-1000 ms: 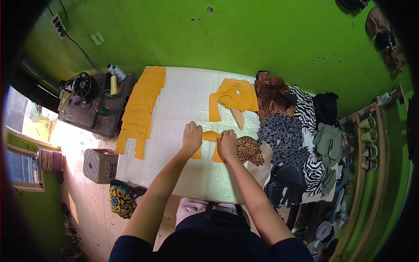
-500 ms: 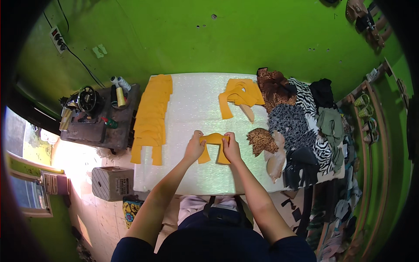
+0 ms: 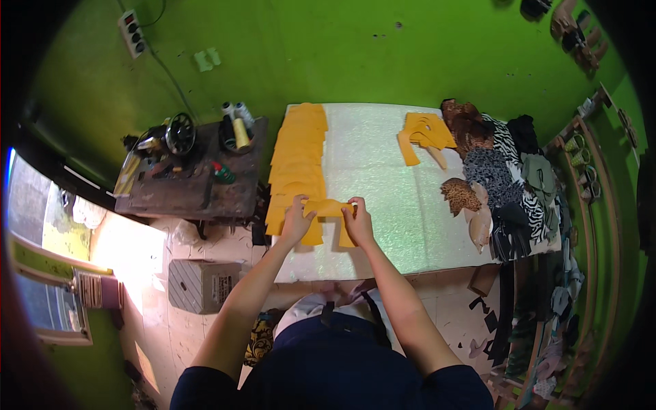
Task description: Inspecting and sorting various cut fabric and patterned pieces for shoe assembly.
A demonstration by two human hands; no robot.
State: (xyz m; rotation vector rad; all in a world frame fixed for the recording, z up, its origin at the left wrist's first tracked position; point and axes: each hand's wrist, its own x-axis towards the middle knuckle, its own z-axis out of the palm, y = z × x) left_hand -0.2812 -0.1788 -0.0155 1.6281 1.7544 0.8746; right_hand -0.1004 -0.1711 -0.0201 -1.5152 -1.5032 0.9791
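Observation:
Between my two hands is a yellow U-shaped cut piece point(image 3: 329, 208), fabric or thin leather, its two legs pointing towards me. My left hand point(image 3: 296, 221) pinches its left corner, closed on it. The right corner is gripped by the closed fingers of my right hand point(image 3: 358, 223). Overlapping yellow pieces point(image 3: 298, 154) run in a row down the left side of the white-covered table point(image 3: 376, 178). The held piece is beside the near end of that row, its left part in front of it. A loose heap of yellow pieces point(image 3: 425, 128) lies at the back right.
Leopard-print scraps point(image 3: 459, 195), grey patterned cloth point(image 3: 488, 176) and zebra-print cloth crowd the table's right end. Left of the table stands a sewing machine point(image 3: 179, 135) on a dark stand with thread cones point(image 3: 240, 132). A cardboard box point(image 3: 199, 285) sits on the floor.
Both hands have carried the yellow piece left, from the middle of the table to the near end of the overlapping row. The whole view has also swung left.

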